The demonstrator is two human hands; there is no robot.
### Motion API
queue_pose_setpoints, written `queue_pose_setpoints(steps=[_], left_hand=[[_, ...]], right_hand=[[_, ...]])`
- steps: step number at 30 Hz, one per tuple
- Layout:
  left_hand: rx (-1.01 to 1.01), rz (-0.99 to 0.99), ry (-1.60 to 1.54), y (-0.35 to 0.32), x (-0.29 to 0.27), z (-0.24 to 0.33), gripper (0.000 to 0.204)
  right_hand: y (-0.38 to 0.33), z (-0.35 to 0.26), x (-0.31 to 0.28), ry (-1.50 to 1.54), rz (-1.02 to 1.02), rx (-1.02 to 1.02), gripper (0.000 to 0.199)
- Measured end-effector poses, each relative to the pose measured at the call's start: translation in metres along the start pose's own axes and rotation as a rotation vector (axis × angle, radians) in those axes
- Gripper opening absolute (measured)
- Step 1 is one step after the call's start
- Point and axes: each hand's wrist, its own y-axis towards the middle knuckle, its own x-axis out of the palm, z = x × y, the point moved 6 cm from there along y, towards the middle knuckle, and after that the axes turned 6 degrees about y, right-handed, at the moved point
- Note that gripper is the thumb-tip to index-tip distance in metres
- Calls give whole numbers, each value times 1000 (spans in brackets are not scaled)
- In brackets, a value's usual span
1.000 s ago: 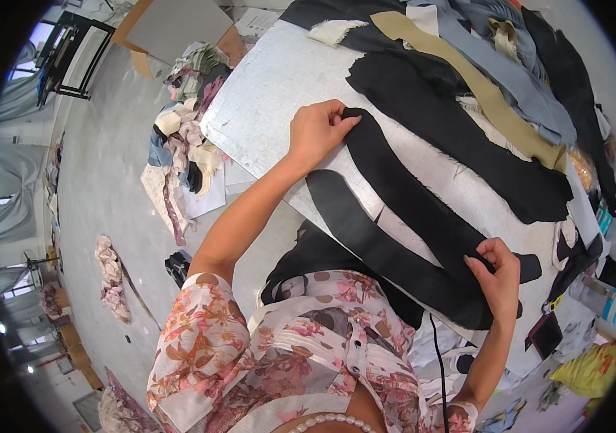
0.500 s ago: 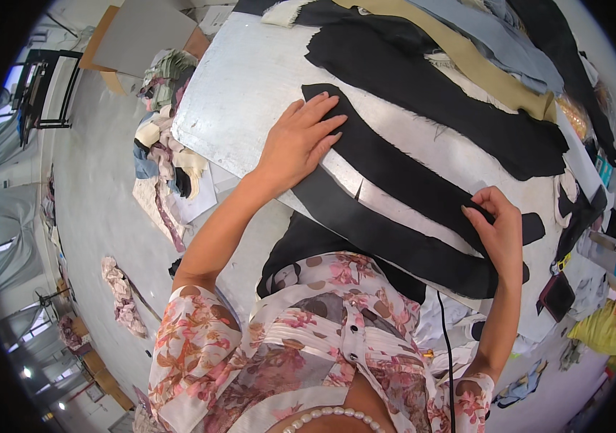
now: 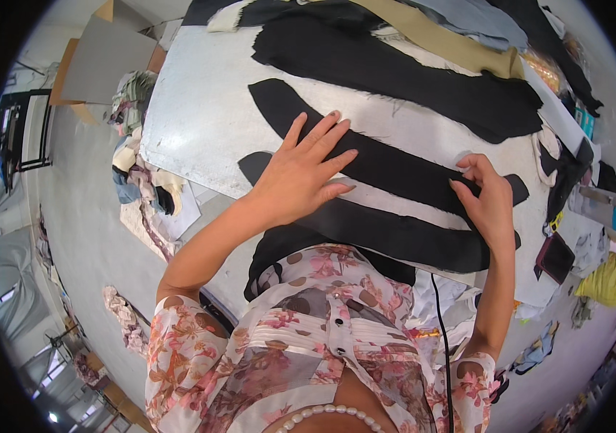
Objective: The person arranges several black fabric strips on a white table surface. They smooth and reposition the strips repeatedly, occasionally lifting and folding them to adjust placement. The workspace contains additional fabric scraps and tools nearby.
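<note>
Two curved black fabric strips lie across the pale table before me. My left hand is open, its fingers spread flat on the far black strip left of its middle. Its palm and wrist reach over the near black strip, hiding part of that one. Toward the right end of the far strip, my right hand rests with bent fingers. Its thumb and forefinger touch the cloth with a gap between them. Just beyond lies a larger black fabric piece with frayed edges.
Tan fabric and grey-blue fabric lie along the far edge. Fabric scraps are heaped off the table's left side, near a cardboard box. A dark phone-like object and a yellow bag are at the right.
My left hand has slid right along the far strip, leaving its left end uncovered. My right thumb and forefinger have parted from their pinch on the cloth. The whole view has shifted slightly.
</note>
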Motion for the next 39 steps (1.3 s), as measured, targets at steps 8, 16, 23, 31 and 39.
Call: queue_pose_setpoints(steps=[8,16,23,31,39], left_hand=[[206,-39,-156,19,9,31,54],[393,63,-94,42,14,71,52],[421,-74,-2,55,20,80,50],[551,39,-58,86,34,117,51],[612,113,-72,95,28,131,50]], right_hand=[[-6,-2,-12,-87,45,-17,36],[-7,18,-20,-90,102,-11,37],[-18,37,-43,-21,63,148,39],[-17,50,-41,4,164,98,37],[-35,72,-66,223,187,200,40]])
